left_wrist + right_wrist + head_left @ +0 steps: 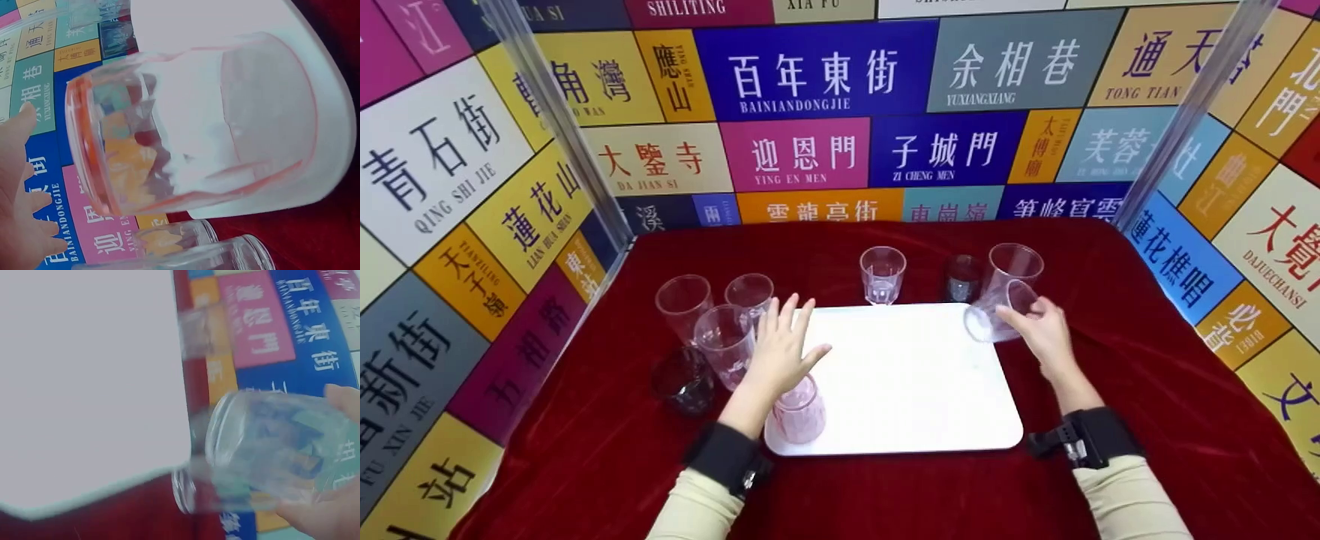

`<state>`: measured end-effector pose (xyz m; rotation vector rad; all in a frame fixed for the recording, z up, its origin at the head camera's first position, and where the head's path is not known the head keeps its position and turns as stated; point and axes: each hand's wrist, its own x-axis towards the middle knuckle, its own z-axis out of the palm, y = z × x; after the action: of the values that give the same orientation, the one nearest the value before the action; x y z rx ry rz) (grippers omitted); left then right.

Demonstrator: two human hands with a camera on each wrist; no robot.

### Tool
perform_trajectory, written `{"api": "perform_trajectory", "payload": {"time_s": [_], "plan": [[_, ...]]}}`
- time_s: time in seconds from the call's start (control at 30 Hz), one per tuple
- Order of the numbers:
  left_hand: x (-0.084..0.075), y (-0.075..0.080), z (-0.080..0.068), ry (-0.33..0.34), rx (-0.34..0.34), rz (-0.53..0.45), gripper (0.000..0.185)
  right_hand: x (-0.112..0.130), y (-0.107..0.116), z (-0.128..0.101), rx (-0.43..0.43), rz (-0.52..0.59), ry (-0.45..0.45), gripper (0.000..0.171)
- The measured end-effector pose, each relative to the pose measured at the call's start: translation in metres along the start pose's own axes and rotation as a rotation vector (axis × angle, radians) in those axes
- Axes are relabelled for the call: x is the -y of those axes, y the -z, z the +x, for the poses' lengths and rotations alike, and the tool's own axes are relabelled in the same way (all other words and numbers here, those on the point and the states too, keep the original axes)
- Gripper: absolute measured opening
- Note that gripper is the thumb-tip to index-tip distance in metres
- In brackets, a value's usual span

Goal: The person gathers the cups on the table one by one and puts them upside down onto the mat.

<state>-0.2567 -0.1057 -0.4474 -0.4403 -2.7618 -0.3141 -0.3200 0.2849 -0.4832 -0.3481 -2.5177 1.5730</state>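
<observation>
My right hand [1046,341] grips a clear drinking glass [994,321] by one end, tilted over the back right corner of a white tray [907,375]. In the right wrist view the fingers hold this glass [275,439] from the side. My left hand [780,349] is raised with fingers spread, above the tray's left edge. It holds nothing. Just below it a pink-tinted glass [800,420] stands on the tray's front left corner; the left wrist view shows this pink glass [191,129] close up, apart from the fingers.
Left of the tray stand clear glasses [684,300] and a dark glass [690,386], close together. Behind the tray are a small clear glass [883,274], another dark glass [962,277] and a taller clear glass [1016,259]. Dark red cloth [907,495] covers the table; printed panels surround it.
</observation>
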Motion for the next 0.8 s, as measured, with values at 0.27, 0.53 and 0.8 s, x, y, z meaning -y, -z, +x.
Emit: {"api": "perform_trajectory", "payload": {"time_s": [0.27, 0.53, 0.8], "plan": [[-0.013, 0.002, 0.005, -0.055, -0.017, 0.025, 0.069, 0.021, -0.025, -0.038, 0.339, 0.841, -0.269, 0.031], [-0.031, 0.0, 0.012, -0.157, 0.001, -0.103, 0.075, 0.06, -0.061, -0.073, 0.494, 0.979, -0.473, 0.077], [-0.052, 0.001, 0.023, -0.287, 0.032, -0.184, 0.078, 0.08, -0.082, -0.088, 0.589, 0.977, -0.404, 0.071]]}}
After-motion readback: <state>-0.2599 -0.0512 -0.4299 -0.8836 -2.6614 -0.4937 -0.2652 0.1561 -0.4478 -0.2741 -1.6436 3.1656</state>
